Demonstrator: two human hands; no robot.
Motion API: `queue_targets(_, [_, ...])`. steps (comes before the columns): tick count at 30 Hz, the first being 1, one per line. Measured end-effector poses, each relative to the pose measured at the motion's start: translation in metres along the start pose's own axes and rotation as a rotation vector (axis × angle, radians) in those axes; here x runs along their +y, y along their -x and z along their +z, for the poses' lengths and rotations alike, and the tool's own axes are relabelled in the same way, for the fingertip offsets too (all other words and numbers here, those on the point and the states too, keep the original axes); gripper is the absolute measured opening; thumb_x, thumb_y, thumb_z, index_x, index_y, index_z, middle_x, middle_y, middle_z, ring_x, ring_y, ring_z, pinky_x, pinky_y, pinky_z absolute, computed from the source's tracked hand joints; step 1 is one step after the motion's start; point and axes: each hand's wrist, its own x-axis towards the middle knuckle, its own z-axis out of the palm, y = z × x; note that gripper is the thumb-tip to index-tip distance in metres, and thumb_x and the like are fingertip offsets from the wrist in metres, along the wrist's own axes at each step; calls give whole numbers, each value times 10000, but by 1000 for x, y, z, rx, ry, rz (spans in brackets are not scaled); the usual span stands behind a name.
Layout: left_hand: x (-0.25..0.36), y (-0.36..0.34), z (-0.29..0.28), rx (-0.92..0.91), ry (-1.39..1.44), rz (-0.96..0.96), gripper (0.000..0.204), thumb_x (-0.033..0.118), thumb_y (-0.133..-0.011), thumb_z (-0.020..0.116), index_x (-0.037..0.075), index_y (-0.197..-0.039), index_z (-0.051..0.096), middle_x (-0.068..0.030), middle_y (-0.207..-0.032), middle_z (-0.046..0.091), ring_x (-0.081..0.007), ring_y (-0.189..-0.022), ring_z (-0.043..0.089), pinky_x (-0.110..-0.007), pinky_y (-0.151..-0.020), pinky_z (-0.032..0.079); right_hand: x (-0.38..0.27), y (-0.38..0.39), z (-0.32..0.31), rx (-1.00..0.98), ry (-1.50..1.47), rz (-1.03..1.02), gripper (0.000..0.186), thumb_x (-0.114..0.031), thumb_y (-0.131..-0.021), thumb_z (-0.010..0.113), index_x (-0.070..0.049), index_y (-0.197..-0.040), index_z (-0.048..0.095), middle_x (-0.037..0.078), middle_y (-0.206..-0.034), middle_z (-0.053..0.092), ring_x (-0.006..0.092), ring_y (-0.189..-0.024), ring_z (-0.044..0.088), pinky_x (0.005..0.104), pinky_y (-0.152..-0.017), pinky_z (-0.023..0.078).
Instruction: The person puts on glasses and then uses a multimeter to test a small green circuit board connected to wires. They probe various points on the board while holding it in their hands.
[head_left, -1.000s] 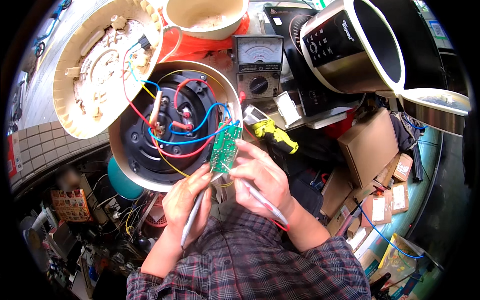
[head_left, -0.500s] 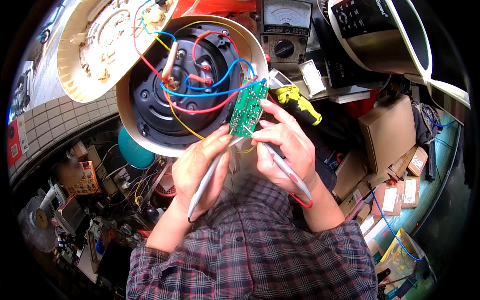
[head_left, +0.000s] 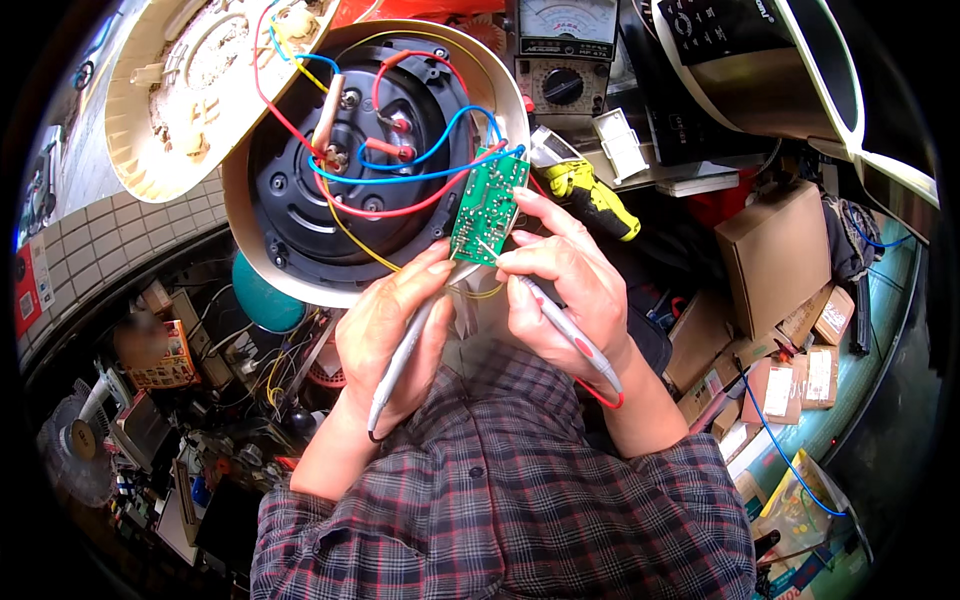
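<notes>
My left hand [head_left: 390, 330] holds a grey test probe [head_left: 398, 375] with a black lead, its tip at the lower left of a green circuit board [head_left: 488, 200]. My right hand [head_left: 565, 285] grips a second grey probe [head_left: 578, 338] with a red lead, tip on or close against the board; its index finger rests at the board's right edge. The board lies at the right rim of an open round appliance [head_left: 300, 215] with a black heating base and red, blue and yellow wires. An analog multimeter [head_left: 562, 85] stands behind it.
A cream cover [head_left: 140, 150] leans at upper left. A yellow-black tool [head_left: 590, 195] and white plastic part [head_left: 620, 145] lie right of the board. A steel pot [head_left: 760, 80], cardboard boxes [head_left: 775, 255], a teal round object [head_left: 268, 295] and cluttered electronics surround me.
The scene has shifted upward in the view since a second ago, with my hands and the board higher in frame. Both hands still hold the probes at the board.
</notes>
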Motion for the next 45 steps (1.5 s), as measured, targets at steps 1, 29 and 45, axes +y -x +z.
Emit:
queue_targets(1, [0,0,0,-1,2,-1,396,-45,-898,808,-7,-1282,725,-260,-1277,782,-371,-1128,802,-419,-944,635,0,0,0,3,1,1,270,101,-831,728,-26,-1069,747,98,-937,780,432,-1349,688,455,-1012,653])
queue_targets(29, [6,-4,-3,-37,-51,10,320,-89,-935,724,-16,-1245,711,-266,-1254,787,-360,-1082,809,-404,-924,623,-1,-4,-4,2,-16,-74,339,96,-784,804,2,-1085,680,189,-952,734,452,-1170,751,521,-1082,575])
queue_targets(45, [7,-5,-3,-37,-57,7,340,-73,-908,777,-6,-1236,716,-273,-1235,788,-387,-1089,808,-433,-916,628,-3,-4,-4,9,-21,-70,347,115,-771,800,1,-1072,671,187,-973,737,439,-1161,756,501,-1040,596])
